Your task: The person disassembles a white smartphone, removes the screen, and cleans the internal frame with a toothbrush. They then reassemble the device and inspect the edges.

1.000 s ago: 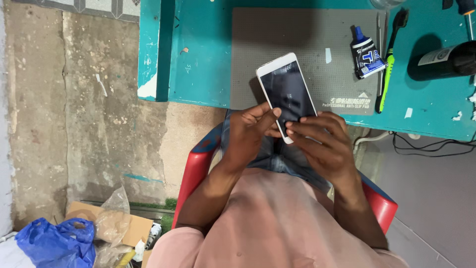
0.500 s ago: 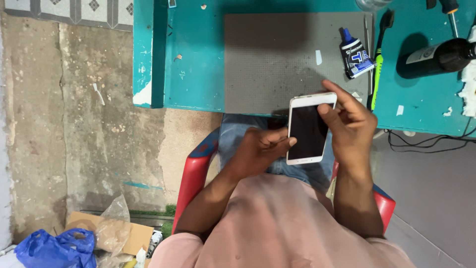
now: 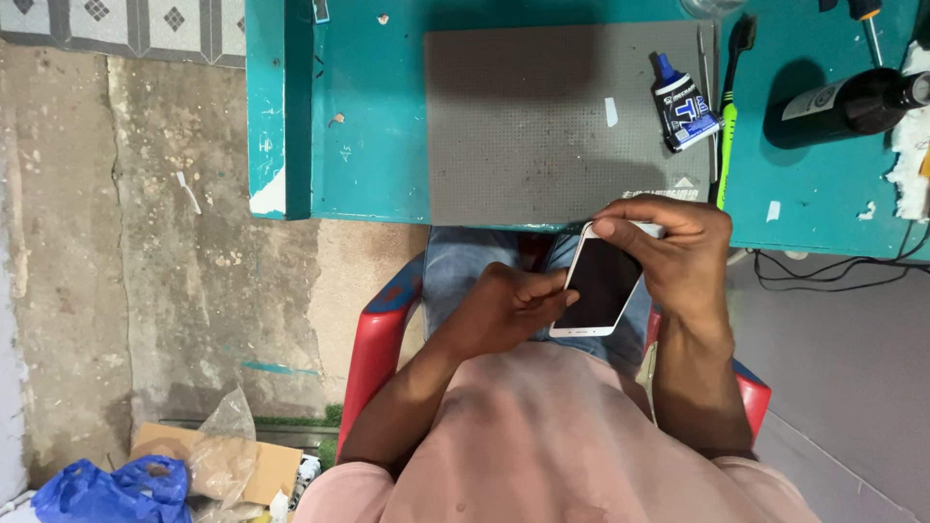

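Both hands, left hand [image 3: 504, 315] and right hand [image 3: 683, 252], grip white phone [image 3: 601, 286] over lap.

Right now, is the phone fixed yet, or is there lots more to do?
Hard to say it's fixed. The white phone looks whole, its dark screen in place but unlit. Both hands hold it over the lap: the right hand grips its top, the left hand touches its side. The glue tube and green-handled brush lie untouched beside the grey mat.
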